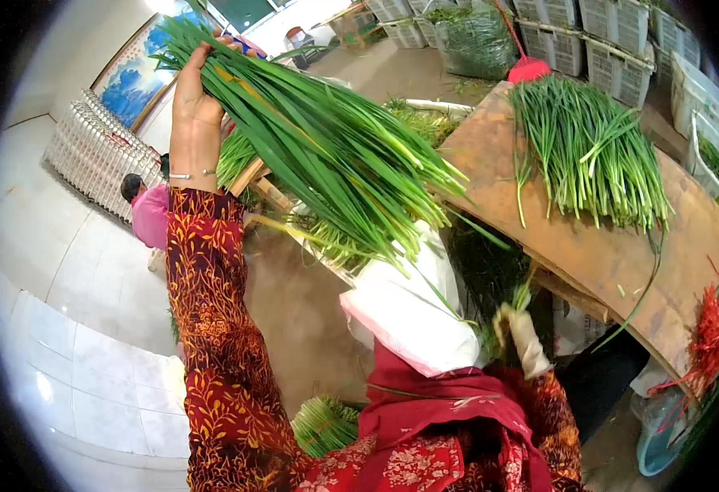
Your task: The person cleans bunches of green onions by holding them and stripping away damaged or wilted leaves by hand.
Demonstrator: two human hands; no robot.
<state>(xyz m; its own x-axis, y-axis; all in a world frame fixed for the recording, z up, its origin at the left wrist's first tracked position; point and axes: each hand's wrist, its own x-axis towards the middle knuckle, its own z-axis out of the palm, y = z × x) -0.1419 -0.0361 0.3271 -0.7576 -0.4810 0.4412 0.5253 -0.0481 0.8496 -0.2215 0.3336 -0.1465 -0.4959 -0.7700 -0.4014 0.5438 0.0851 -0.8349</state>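
Note:
My left hand is raised at the upper left, its fingers closed round the leafy end of a large bunch of garlic chives. The pale stalk ends fan out down and to the right, over a white cloth on my lap. A few leaves droop from the bunch. Low at the right, my right hand, in a pale glove and blurred by motion, seems closed on a few chive stalks. It is beside the wooden board, below its edge.
A wooden board on the right bears a pile of chives and red ties. Stacked crates stand behind. More chives lie low by my lap. A person in pink is at the left.

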